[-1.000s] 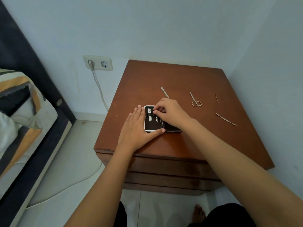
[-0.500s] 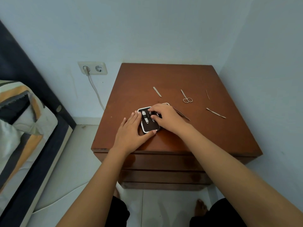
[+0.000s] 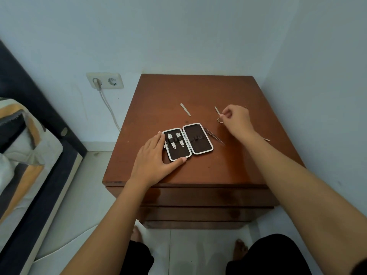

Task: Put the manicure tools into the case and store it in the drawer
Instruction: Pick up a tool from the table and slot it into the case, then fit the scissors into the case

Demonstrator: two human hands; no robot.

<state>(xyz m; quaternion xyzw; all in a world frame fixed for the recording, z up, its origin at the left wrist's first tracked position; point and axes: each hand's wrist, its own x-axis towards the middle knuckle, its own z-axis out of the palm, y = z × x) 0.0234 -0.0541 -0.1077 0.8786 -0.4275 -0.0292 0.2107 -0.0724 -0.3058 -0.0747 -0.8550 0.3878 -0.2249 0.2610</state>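
A small white-rimmed manicure case [image 3: 198, 147] lies open on the brown nightstand [image 3: 198, 90]. Its left half holds two nail clippers [image 3: 175, 141]; the right half has bare loops. My left hand [image 3: 153, 161] rests on the case's left side, thumb along its front edge. My right hand [image 3: 237, 121] is further back and right, pinching the handle of the small scissors [image 3: 218, 113] on the tabletop. Tweezers [image 3: 215, 136] lie just right of the case. A nail file [image 3: 185, 109] lies behind it. A thin tool [image 3: 266, 139] shows past my right wrist.
The closed drawer fronts [image 3: 198, 197] face me below the tabletop. Walls stand close behind and to the right. A wall socket [image 3: 105, 81] with a plugged cable is at the left, and a bed [image 3: 23, 147] stands further left. My feet are on the tiled floor.
My right hand left the case and moved back and right to the scissors, uncovering both halves of the case. My left hand stays on the case.
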